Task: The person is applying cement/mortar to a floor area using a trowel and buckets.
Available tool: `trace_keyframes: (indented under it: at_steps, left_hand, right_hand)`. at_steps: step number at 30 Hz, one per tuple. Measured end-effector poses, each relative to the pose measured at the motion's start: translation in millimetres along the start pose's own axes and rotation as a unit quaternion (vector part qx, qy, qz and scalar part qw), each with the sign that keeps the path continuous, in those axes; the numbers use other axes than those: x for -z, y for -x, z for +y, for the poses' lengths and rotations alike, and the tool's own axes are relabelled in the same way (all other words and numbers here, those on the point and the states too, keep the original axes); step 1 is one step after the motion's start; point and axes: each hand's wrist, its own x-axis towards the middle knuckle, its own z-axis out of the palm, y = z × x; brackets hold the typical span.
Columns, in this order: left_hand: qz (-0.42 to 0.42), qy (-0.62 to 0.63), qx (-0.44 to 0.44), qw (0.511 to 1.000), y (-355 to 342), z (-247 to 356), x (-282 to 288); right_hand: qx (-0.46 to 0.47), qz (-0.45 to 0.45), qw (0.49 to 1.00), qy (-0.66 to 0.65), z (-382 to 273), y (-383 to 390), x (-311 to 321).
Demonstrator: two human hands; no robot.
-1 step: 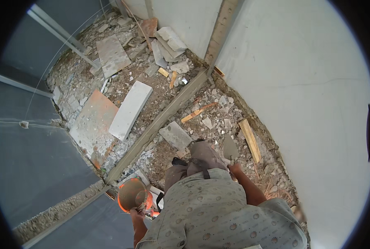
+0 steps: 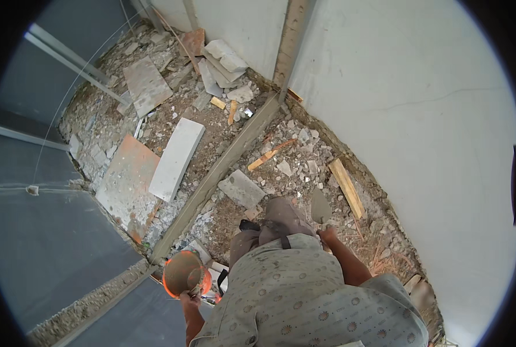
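Observation:
At the lower left, my left hand point(image 2: 191, 298) is closed on the near rim of an orange bucket point(image 2: 166, 284). Grey mortar-like material point(image 2: 184, 270) shows inside the bucket. My right hand point(image 2: 328, 234), beside my right leg, is closed round the handle of a trowel point(image 2: 321, 206). The trowel's grey pointed blade extends away from me over the rubble. Most of its handle is hidden in my fingers.
A concrete beam point(image 2: 211, 178) crosses the rubble floor diagonally. Beyond it lie a white block point(image 2: 177, 159) and a stained board point(image 2: 128, 179). A wood piece point(image 2: 347, 188) lies near the pale right wall point(image 2: 420, 144). Dark panels point(image 2: 49, 237) stand on the left.
The view has shifted slightly, so the far rubble and beam appear a little further left. Both hands keep their holds on the bucket and the trowel.

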Motion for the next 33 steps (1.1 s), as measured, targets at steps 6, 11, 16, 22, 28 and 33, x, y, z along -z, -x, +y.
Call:
trace_keyframes:
  at_steps: [6,11,16,22,28,33]
  left_hand:
    - [-0.050,-0.113,0.032,0.992,-64.7,84.5,-39.8]
    - [-0.016,-0.248,0.058,0.967,-55.7,62.0,-141.5]
    - [-0.099,-0.320,0.073,0.939,-17.7,21.0,-233.7]
    - [-0.154,-0.339,0.099,0.923,-8.4,-38.0,-299.8]
    - [-0.172,-0.449,0.089,0.872,4.4,-92.4,-321.9]
    - [-0.149,-0.591,0.095,0.787,-19.9,-128.5,-341.4]
  right_hand:
    - [-0.112,0.033,0.979,-0.168,82.3,58.5,-47.3]
    - [-0.166,0.025,0.953,-0.254,126.0,83.0,-73.8]
    - [-0.088,0.139,0.926,-0.341,163.8,135.9,-81.0]
    - [-0.194,0.085,0.895,-0.392,245.1,163.3,-105.5]
    - [-0.329,0.105,0.805,-0.482,275.4,191.4,-83.3]
    - [-0.368,0.144,0.780,-0.485,291.7,188.0,-91.3]
